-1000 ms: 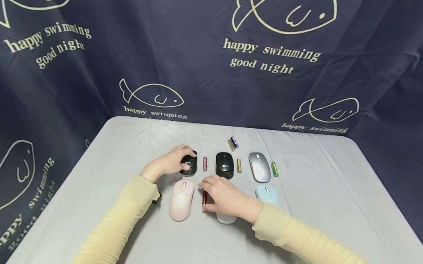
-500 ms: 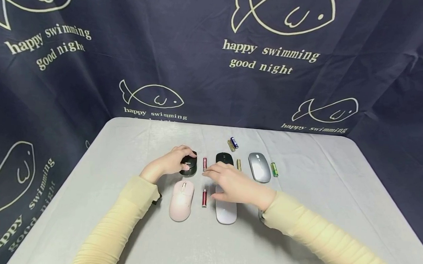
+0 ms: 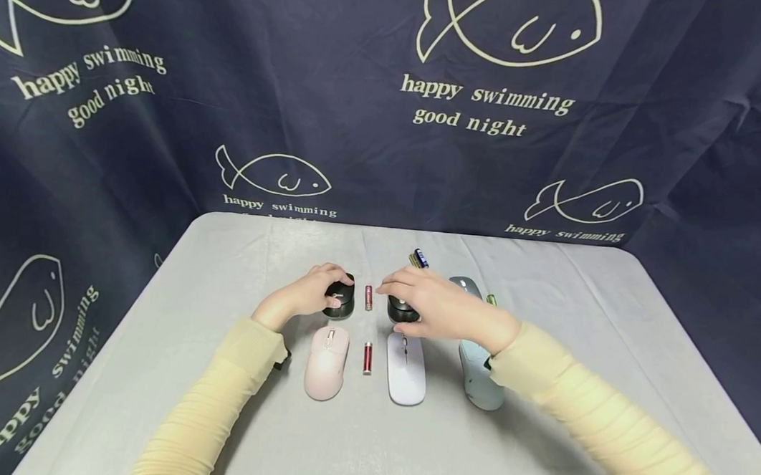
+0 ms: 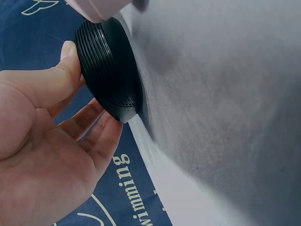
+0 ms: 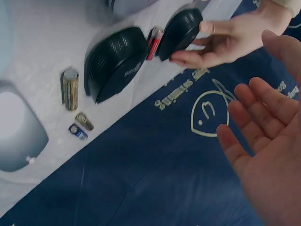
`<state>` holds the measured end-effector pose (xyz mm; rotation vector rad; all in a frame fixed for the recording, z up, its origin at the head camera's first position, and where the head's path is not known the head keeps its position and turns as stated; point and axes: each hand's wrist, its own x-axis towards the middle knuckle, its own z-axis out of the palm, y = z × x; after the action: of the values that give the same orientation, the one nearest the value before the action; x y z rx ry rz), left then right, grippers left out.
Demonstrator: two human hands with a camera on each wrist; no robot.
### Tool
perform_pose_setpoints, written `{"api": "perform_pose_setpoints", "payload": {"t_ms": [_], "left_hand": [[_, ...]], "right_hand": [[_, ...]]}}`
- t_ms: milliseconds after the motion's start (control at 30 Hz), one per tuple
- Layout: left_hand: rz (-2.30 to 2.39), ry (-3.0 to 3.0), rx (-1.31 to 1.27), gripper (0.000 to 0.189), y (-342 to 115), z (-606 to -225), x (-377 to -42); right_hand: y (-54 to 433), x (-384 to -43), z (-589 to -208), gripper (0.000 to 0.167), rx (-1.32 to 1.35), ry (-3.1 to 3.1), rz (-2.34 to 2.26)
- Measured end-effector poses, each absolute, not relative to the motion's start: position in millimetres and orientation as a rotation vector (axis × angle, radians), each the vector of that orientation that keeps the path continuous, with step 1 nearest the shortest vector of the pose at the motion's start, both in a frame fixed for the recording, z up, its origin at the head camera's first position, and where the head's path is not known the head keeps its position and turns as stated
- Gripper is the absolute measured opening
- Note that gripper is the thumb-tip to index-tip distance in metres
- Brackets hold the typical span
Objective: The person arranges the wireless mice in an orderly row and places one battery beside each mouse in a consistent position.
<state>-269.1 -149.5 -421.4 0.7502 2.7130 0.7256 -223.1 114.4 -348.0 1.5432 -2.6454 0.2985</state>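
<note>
My left hand (image 3: 305,291) holds a black computer mouse (image 3: 342,293) on the table's left side. In the left wrist view its thumb and fingertips are against the ribbed side of that mouse (image 4: 106,66). Over a second black mouse (image 3: 402,312) is my right hand (image 3: 438,303), its fingers spread and nothing in them. The right wrist view shows that palm bare (image 5: 277,150), apart from the second mouse (image 5: 117,61). Between the two black mice lies a red battery (image 3: 369,298). A gold battery (image 5: 71,89) lies beside the second one, hidden by my hand in the head view.
Nearer me are a pink mouse (image 3: 326,364), a dark red battery (image 3: 368,359), a white mouse (image 3: 407,377) and a light blue mouse (image 3: 481,379). A grey mouse (image 3: 465,283) and a green battery (image 3: 491,299) are partly covered. A blue battery (image 3: 422,257) lies farther back.
My right hand has let go of the dark red battery near the white mouse and moved away from me and rightward, to over the second black mouse. My left hand has stayed put.
</note>
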Motion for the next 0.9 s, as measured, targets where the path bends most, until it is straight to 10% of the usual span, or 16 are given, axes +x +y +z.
{"api": "perform_pose_setpoints", "payload": {"t_ms": [900], "left_hand": [[0.727,2.704,0.740,0.042,-149.5,-420.5,-268.9]], "right_hand": [[140.6,-290.5,-353.3,0.051,1.468,-2.583,0.366]]}}
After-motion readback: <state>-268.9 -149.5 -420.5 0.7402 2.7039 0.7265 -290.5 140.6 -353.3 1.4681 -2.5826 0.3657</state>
